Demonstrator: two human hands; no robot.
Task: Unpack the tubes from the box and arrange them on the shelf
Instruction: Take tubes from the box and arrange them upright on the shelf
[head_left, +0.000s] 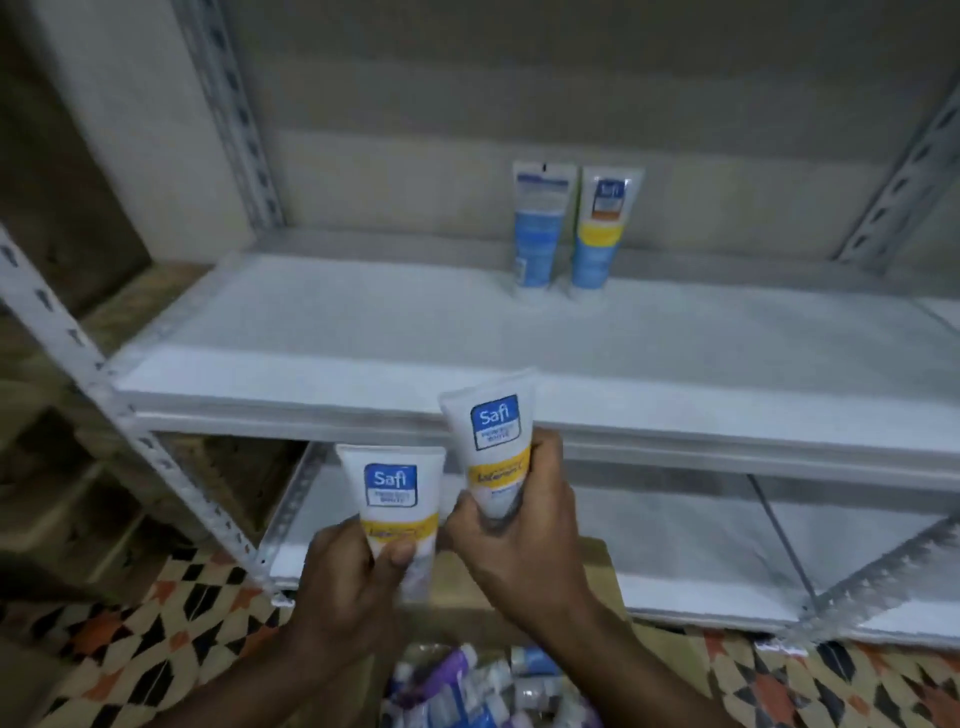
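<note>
White tube (491, 441) in right hand (519, 540)

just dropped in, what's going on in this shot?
A person is stocking a metal shelf with tubes. The left hand grips one Safi tube and the right hand grips a second Safi tube. Both are held up in front of the shelf's front edge, not yet set down. Near the back of the board, a blue-faced tube and a yellow-banded tube stand side by side. Below the hands, an open box holds more tubes.
</note>
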